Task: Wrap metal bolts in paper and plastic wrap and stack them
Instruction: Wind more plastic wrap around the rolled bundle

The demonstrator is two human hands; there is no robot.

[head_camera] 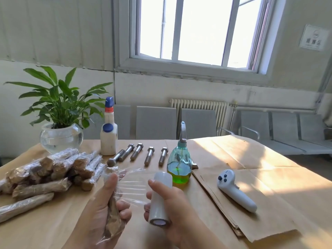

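Note:
My left hand (100,211) grips a paper-wrapped bolt (112,220), held nearly upright near the table's front edge. My right hand (172,203) holds a white roll of plastic wrap (159,196) just to its right. A clear sheet of plastic wrap (132,184) stretches from the roll across to the wrapped bolt. A pile of wrapped bolts (46,173) lies at the left. Several bare metal bolts (136,155) lie in a row further back at the middle.
A stack of brown paper sheets (251,209) lies at the right with a white handheld controller (235,191) on it. A green spray bottle (178,164), a white glue bottle (108,139) and a potted plant in a glass bowl (61,137) stand behind.

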